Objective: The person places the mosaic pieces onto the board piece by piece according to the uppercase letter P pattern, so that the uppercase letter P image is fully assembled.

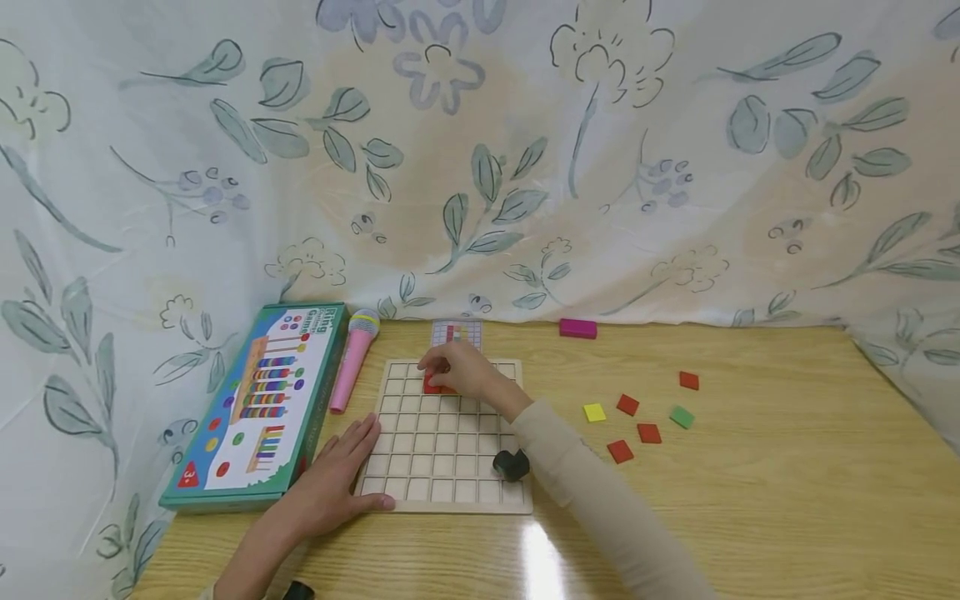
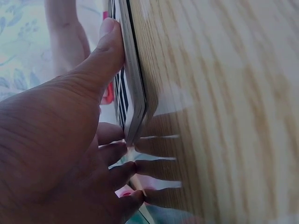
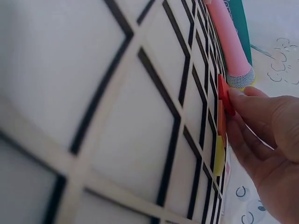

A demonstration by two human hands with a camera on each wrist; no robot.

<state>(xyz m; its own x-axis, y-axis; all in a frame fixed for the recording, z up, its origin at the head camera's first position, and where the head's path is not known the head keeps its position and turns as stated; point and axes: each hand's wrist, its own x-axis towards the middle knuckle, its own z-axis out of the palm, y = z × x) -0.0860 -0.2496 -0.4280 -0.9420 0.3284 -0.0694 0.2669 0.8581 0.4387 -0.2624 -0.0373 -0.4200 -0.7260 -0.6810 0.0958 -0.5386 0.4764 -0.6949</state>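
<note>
A wooden grid board (image 1: 442,507) lies flat on the table. Over its far rows, my right hand (image 1: 467,371) pinches a red square tile (image 3: 225,95) between thumb and fingers, tilted against the grid. Beside it on the board, the right wrist view shows another reddish tile (image 3: 222,122) and a yellow tile (image 3: 218,156); in the head view the hand partly covers that spot. My left hand (image 1: 333,475) rests at the board's near left corner with fingers extended along the left side. Its thumb (image 2: 110,42) touches the near edge.
Left of the board lie a ring game box (image 1: 255,408) and a pink toy microphone (image 1: 354,362). A pattern card (image 1: 468,331) and a magenta block (image 1: 577,329) lie behind. Several loose red tiles (image 1: 648,433), a yellow tile (image 1: 594,412) and a green tile (image 1: 682,417) are spread rightward.
</note>
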